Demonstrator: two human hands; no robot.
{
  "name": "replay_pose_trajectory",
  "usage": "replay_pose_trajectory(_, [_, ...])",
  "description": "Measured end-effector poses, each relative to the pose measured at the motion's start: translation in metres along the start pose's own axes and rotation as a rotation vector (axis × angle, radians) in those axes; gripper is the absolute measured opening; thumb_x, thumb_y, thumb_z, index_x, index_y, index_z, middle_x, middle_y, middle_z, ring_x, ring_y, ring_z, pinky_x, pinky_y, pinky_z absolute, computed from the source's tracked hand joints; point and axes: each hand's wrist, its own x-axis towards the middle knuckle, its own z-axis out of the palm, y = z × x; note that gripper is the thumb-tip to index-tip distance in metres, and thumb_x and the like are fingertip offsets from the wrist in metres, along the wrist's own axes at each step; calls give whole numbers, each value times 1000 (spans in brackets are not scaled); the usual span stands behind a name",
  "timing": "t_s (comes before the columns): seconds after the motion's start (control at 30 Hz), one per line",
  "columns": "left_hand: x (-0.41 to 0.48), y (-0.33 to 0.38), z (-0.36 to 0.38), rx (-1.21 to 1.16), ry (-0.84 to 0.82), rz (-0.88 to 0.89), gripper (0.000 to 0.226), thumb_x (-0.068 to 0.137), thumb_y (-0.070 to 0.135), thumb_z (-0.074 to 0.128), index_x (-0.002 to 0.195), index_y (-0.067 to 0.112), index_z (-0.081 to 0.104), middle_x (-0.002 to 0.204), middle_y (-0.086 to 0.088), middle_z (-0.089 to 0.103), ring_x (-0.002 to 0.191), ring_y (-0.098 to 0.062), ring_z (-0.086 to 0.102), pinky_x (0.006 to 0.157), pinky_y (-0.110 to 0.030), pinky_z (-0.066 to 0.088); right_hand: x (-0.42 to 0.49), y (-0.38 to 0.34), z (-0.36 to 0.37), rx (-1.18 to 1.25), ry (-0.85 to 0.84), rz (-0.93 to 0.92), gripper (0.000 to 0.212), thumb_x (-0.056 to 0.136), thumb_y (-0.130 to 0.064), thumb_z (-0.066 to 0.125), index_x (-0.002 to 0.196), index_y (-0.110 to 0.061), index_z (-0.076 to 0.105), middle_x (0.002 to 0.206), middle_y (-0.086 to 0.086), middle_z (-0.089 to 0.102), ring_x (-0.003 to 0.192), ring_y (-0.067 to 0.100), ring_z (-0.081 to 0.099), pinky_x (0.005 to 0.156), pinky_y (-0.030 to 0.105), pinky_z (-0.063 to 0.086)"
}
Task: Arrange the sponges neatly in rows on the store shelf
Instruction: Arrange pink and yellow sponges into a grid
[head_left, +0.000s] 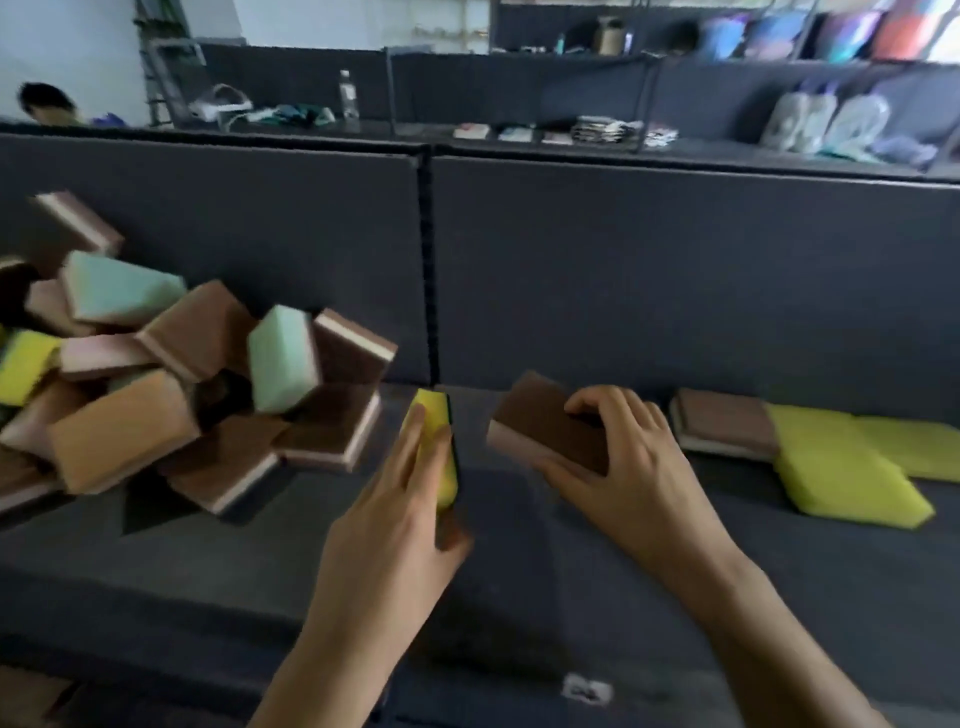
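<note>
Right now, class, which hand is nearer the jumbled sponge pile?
Left. The left hand, holding a yellow sponge, sits just right of the sponge pile; the right hand, gripping a brown sponge, is farther right.

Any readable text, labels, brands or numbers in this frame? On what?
No legible text anywhere.
White tag on the front of the shelf: blurred, unreadable.
Bottle label, in the background: too small and blurred.
Held yellow sponge and brown sponge: no print visible.

Water bottle (348, 96), colourful cushions (831, 36), folded cloths (602, 130)
</note>
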Motion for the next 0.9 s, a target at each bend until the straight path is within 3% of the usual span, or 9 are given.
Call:
replay_pose_trajectory(0.13, [19, 63, 40, -2, -89, 132, 98, 65, 22, 81, 150, 20, 33, 159, 4, 26, 89, -18, 70, 51, -19, 40, -34, 58, -53, -72, 54, 139, 53, 80, -58, 64, 117, -22, 53, 114, -5, 56, 104, 20, 48, 85, 31, 41])
replay_pose_trajectory(0.23, [23, 108, 64, 77, -134, 221, 94, 74, 24, 73, 154, 22, 23, 161, 9, 18, 93, -11, 67, 51, -12, 29, -59, 92, -86, -96, 69, 220, 54, 80, -58, 66, 118, -22, 53, 117, -5, 56, 106, 19, 47, 84, 32, 44])
replay_pose_trajectory(0.3, [22, 129, 78, 144, -169, 250, 92, 68, 25, 77, 150, 19, 35, 157, 7, 30, 97, -9, 67, 45, -11, 30, -73, 110, -102, -104, 64, 256, 56, 79, -62, 63, 118, -23, 52, 119, -7, 55, 104, 17, 46, 83, 33, 44])
replay_pose_trajectory(0.37, [21, 142, 92, 182, -164, 286, 88, 57, 23, 82, 140, 16, 52, 150, 0, 44, 99, -15, 67, 43, -16, 43, -84, 126, -113, -113, 65, 273, 59, 78, -64, 59, 119, -23, 52, 120, -8, 55, 103, 17, 46, 82, 34, 46])
replay_pose_trajectory(0.47, [19, 155, 113, 247, -200, 336, 75, 55, 25, 83, 127, 18, 63, 140, -6, 54, 106, -26, 65, 54, -35, 57, -97, 147, -124, -112, 33, 301, 56, 79, -60, 65, 121, -25, 51, 122, -8, 54, 106, 16, 46, 85, 34, 47])
replay_pose_trajectory(0.6, [17, 171, 121, 286, -252, 309, 65, 63, 33, 83, 124, 20, 65, 132, -8, 59, 114, -27, 61, 75, -45, 57, -108, 166, -130, -97, -9, 281, 56, 80, -60, 65, 122, -27, 49, 124, -9, 52, 109, 16, 46, 86, 33, 49])
replay_pose_trajectory(0.7, [18, 187, 123, 207, -214, 289, 67, 76, 38, 75, 137, 20, 52, 142, -5, 51, 122, -25, 56, 91, -43, 51, -112, 175, -134, -103, -27, 227, 57, 81, -60, 63, 123, -25, 49, 123, -6, 53, 107, 17, 47, 84, 35, 51])
replay_pose_trajectory(0.8, [19, 207, 129, 73, -144, 316, 82, 76, 39, 76, 146, 16, 40, 145, -5, 49, 124, -24, 55, 91, -39, 51, -114, 181, -142, -90, -63, 155, 58, 81, -64, 56, 122, -24, 50, 123, -6, 53, 107, 17, 47, 84, 33, 50])
replay_pose_trajectory(0.9, [20, 228, 138, -22, -119, 389, 89, 77, 39, 76, 150, 15, 32, 149, -4, 43, 126, -23, 53, 93, -36, 50, -118, 190, -150, -79, -110, 73, 54, 80, -52, 71, 121, -22, 51, 126, -7, 52, 110, 17, 47, 86, 33, 51])
